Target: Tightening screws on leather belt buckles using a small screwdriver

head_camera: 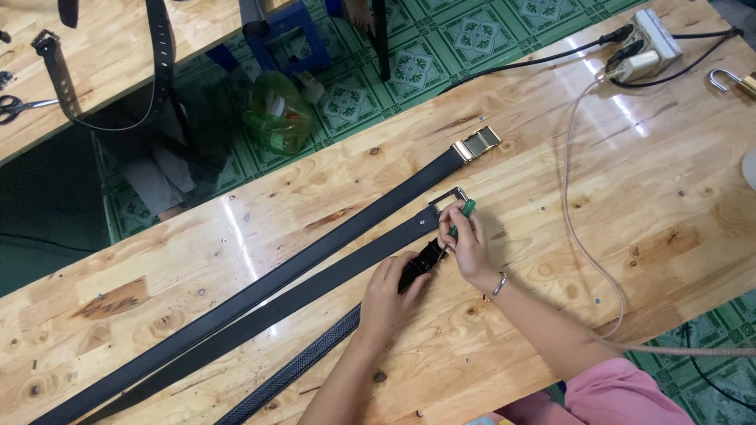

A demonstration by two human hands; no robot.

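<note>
left hand (pixel 387 295) pressing down belt (pixel 315 350) end on bench (pixel 551 157); right hand (pixel 466 240) gripping green screwdriver (pixel 465 211) at buckle (pixel 429 256).

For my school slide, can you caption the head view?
Left hand steadies a black belt; right hand works a green screwdriver.

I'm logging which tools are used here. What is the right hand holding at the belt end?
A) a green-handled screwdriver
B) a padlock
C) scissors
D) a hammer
A: the right hand grips a green-handled screwdriver at the belt end, which the left hand steadies.
</note>
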